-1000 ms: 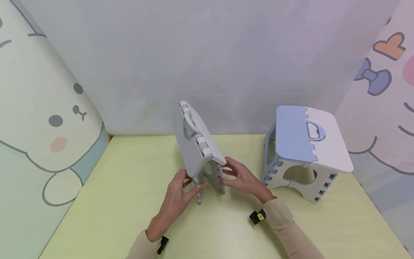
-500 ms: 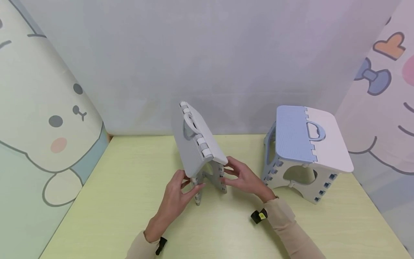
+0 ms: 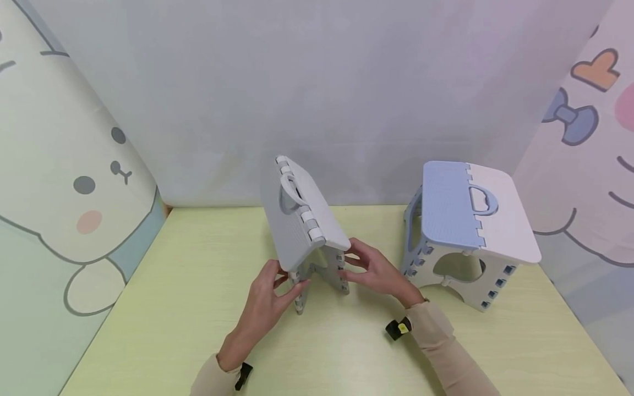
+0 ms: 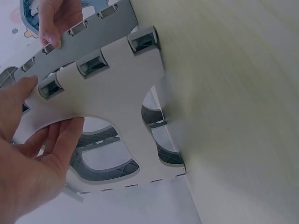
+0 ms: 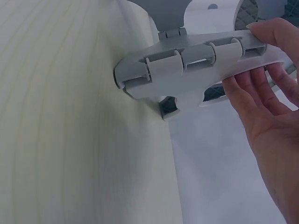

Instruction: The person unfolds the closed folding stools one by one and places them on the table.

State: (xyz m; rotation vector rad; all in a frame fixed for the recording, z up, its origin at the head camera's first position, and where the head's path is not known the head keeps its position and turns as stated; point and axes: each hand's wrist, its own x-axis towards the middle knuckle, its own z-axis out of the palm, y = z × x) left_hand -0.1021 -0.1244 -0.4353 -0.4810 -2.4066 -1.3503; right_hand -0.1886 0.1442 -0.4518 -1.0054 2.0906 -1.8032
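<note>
A grey and white folding step stool stands half unfolded on the table, its two seat halves sloping like a roof from the hinge and handle at the top. My left hand grips the left leg panel; in the left wrist view its thumb is on the hinged edge and its fingers curl into the cutout of the panel. On the other side, my right hand pinches the right leg panel, thumb on the hinged edge, fingers behind it, as the right wrist view shows of that hand.
A blue and white folding stool, fully unfolded, stands upright on the right of the pale yellow table. A whitish curtain-like backdrop rises behind the table's far edge, with cartoon-printed panels at both sides.
The leg panels of the grey and white stool have moved a little farther apart, and its seat halves spread wider. My left hand shifted slightly left, my right hand slightly right.
</note>
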